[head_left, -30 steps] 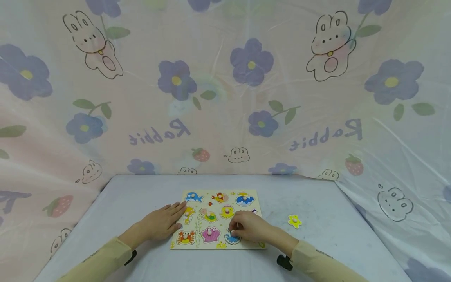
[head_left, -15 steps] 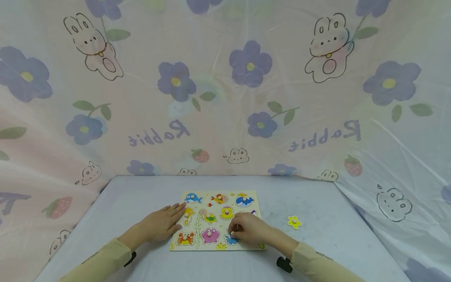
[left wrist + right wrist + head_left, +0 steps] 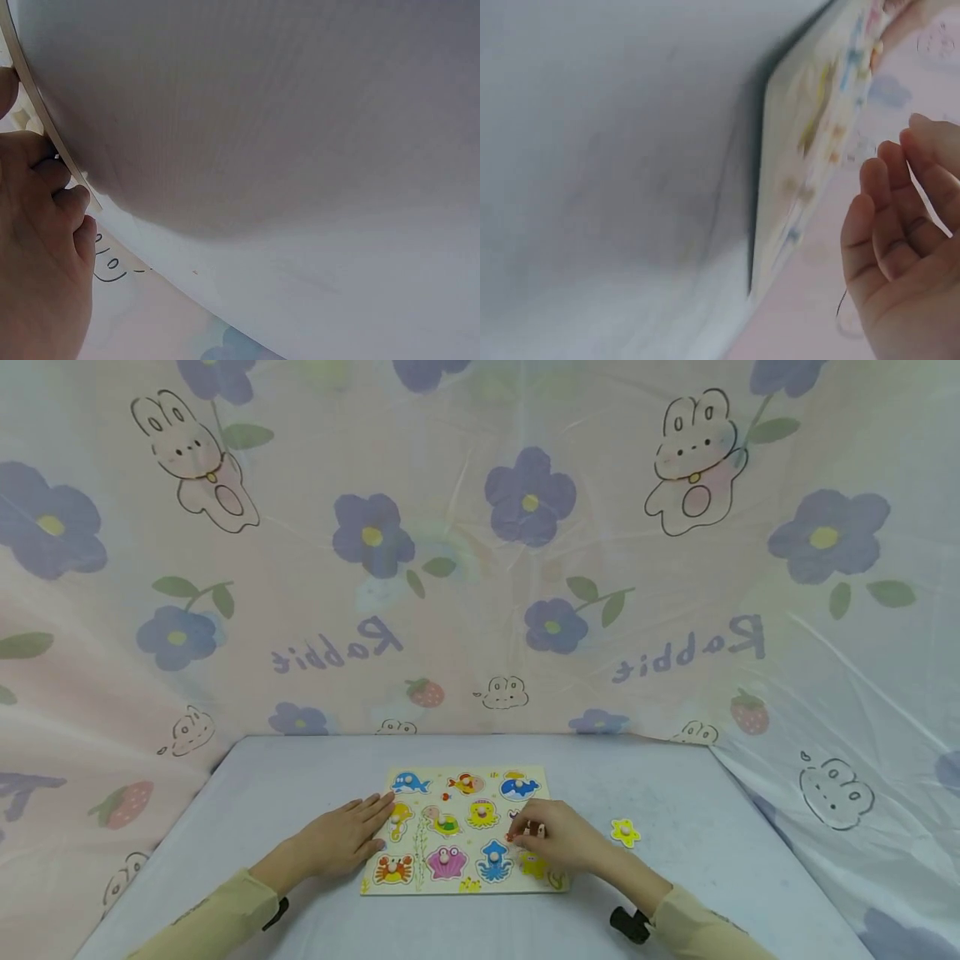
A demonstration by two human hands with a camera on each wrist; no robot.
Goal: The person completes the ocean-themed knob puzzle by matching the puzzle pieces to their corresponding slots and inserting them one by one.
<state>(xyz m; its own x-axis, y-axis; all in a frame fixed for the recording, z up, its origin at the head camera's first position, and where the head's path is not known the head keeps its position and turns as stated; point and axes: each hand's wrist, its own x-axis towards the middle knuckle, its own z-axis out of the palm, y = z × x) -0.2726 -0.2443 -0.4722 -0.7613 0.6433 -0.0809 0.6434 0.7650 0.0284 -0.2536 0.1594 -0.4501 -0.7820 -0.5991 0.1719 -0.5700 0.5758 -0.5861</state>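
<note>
A pegged wooden puzzle board (image 3: 442, 887) with sea animals lies on the table. My left hand (image 3: 341, 837) rests at its left edge with fingers extended; the left wrist view shows that hand (image 3: 41, 225) against the board's edge. Over the board's right side hovers my right hand (image 3: 558, 833), fingers loosely bent. In the right wrist view its fingers (image 3: 874, 187) hold nothing. The blue squid piece (image 3: 494, 862) lies in the bottom row, beside a yellow star shape (image 3: 533, 864). A loose yellow starfish piece (image 3: 625, 832) lies right of the board. The right hand partly covers a red and purple figure.
Other pieces on the board include a crab (image 3: 393, 867), a pink shell (image 3: 447, 862), a turtle (image 3: 442, 820) and an octopus (image 3: 482, 813). A white cloth covers the table (image 3: 300, 760), and a patterned curtain (image 3: 450, 610) hangs behind it.
My right hand has let go of the squid piece and moved up and to the right, uncovering it. The left hand stays at the board's edge.
</note>
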